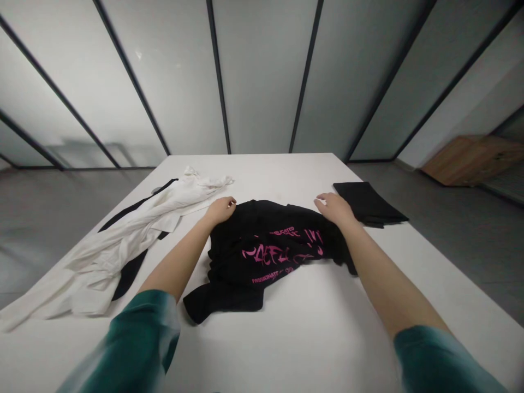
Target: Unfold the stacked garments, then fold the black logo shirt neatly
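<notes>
A black T-shirt (229, 251) with pink lettering lies rumpled on the white table in front of me, one sleeve spread toward me at the lower left. At its far left corner is my left hand (221, 210), its fingers curled in and closed on the cloth's edge. My right hand (334, 208) rests over the far right part of the T-shirt, with thumb and fingers apart and pointing inward. Part of the shirt's right side is hidden beneath that hand and forearm.
White garments (139, 229) lie loosely heaped along the left of the table (311, 338), over a black piece of clothing (130, 275). A folded black garment (366, 202) sits near the right edge. Frosted glass panels (262, 82) stand beyond the far edge.
</notes>
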{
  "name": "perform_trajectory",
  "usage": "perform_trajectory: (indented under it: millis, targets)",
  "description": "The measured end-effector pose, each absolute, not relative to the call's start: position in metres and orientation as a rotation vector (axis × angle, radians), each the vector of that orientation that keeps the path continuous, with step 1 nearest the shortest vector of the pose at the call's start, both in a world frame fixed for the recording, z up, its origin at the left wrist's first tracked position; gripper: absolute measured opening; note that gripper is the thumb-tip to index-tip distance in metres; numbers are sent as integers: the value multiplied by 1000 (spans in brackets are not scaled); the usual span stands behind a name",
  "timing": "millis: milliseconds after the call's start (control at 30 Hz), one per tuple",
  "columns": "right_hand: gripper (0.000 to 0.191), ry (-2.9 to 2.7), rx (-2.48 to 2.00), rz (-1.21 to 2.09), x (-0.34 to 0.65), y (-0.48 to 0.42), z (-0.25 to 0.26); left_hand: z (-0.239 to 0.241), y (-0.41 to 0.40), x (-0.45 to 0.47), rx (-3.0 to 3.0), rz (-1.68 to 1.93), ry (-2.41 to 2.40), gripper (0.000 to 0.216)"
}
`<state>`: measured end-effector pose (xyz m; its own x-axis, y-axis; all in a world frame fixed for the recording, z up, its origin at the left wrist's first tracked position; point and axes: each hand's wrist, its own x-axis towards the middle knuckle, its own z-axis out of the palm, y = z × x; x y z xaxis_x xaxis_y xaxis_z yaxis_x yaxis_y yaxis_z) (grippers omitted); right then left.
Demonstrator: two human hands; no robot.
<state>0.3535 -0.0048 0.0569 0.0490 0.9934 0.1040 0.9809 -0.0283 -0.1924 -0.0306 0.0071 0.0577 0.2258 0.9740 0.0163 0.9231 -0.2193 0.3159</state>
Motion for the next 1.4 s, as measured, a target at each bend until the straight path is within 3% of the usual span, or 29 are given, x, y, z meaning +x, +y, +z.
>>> perform_trajectory:
  millis: [167, 333, 567, 833, 1067, 1200, 1333, 1400]
  targets:
    - [52, -2329, -2128, 277, 309, 7, 44, 31, 22, -1, 2349, 118, 1944, 48]
    - [36, -2479, -2028, 355, 300, -5, 43, 29, 23, 5, 2374, -25, 1968, 43]
    - [20, -2500, -1580, 266, 305, -41, 47, 40, 4, -23, 2379, 472, 1571, 33]
    - [16, -1884, -1494, 569, 327, -28, 48, 60, 4, -49, 2341, 627, 1467, 27]
    - [22, -1759, -1796, -32, 332, -1, 74, 94, 28, -31, 2385, 510, 1971, 28]
    - [37, -1657, -1909, 76, 322, 31, 87, 108, 59, -11, 2219, 599, 1984, 37]
    - [78, -1874, -1511, 250, 316, 46, 85, 95, 73, -2, 2321, 694, 1755, 80]
    - [82, -2005, -1420, 264, 315, 38, 77, 80, 65, -4, 2381, 620, 1731, 86]
